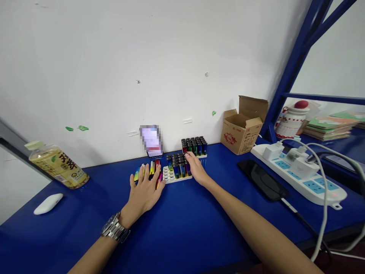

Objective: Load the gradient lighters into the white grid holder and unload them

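My left hand (145,188) lies spread over a group of loose coloured lighters (152,167), its fingertips among them. Right of it stands a white slotted tray (169,176), partly filled with upright lighters (180,170) in blue, yellow and purple with dark tops. Several bare slots show at the tray's left end. My right hand (196,169) curls around the right end of this tray, against the outer lighters; some of its fingers are hidden. Behind, a second tray (203,156) holds rows of upright lighters.
A phone (151,140) leans against the wall. An open cardboard box (242,129), a dark phone (262,179) on a cable and a white power strip (302,171) stand to the right. At the left are a drink bottle (58,165) and a white case (48,204).
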Demonstrator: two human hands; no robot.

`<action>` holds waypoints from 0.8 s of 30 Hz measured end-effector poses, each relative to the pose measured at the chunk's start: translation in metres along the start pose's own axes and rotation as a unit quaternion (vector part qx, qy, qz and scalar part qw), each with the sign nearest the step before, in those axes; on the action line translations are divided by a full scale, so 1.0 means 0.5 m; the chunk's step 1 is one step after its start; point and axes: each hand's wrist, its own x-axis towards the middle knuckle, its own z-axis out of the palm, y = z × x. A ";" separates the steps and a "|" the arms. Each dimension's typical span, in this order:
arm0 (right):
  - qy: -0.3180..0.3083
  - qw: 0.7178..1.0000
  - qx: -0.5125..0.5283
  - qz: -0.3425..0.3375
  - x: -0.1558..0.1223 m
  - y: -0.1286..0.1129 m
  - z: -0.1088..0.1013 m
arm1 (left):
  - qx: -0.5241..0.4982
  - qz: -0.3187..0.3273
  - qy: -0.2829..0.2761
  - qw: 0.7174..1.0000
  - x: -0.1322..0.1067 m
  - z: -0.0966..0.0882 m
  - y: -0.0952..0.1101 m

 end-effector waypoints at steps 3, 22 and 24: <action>0.000 1.000 -0.001 0.006 0.000 0.002 0.000 | -0.033 0.024 -0.029 0.999 0.015 0.002 -0.016; -0.007 1.000 0.001 -0.002 -0.005 -0.005 -0.001 | -0.114 0.040 0.064 0.991 0.049 -0.012 -0.063; -0.005 1.000 -0.002 -0.003 -0.004 -0.004 -0.001 | -0.203 0.091 0.063 0.973 0.068 -0.022 -0.044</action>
